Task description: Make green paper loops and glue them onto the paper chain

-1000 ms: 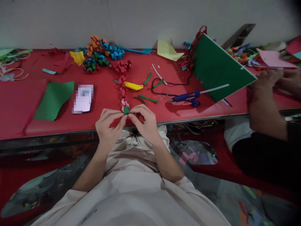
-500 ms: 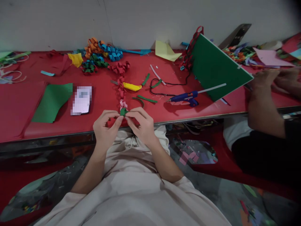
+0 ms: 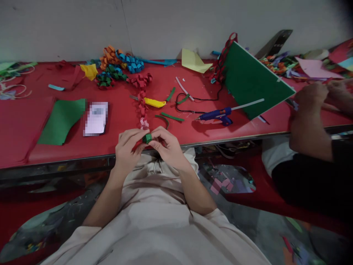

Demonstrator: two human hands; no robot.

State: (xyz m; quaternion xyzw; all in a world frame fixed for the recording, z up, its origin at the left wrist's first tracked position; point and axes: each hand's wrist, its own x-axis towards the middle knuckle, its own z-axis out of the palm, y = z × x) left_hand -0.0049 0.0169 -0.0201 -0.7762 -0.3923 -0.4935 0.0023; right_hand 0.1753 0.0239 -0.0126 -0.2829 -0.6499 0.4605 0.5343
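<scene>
A small green paper loop [image 3: 148, 138] is pinched between my left hand [image 3: 129, 149] and my right hand [image 3: 168, 147] at the table's front edge. Just beyond it lies a pink link [image 3: 144, 123], at the near end of a red paper chain [image 3: 142, 96]. Whether the green loop joins the pink link is hidden by my fingers. A yellow cutter [image 3: 154, 102] rests beside the chain. Green paper strips [image 3: 172, 116] lie to the right, near a blue glue gun [image 3: 216, 116] with a long glue stick in it.
A phone [image 3: 95, 118] and green paper [image 3: 62, 119] lie left on the red table [image 3: 118, 110]. Orange and blue paper chains [image 3: 121, 59] sit at the back. A green board [image 3: 255, 81] leans at the right, beside another person's hands [image 3: 313, 94].
The green loop has turned and moved slightly nearer to me, showing its round opening. My left fingers have shifted over it. The other person's hands have moved a little.
</scene>
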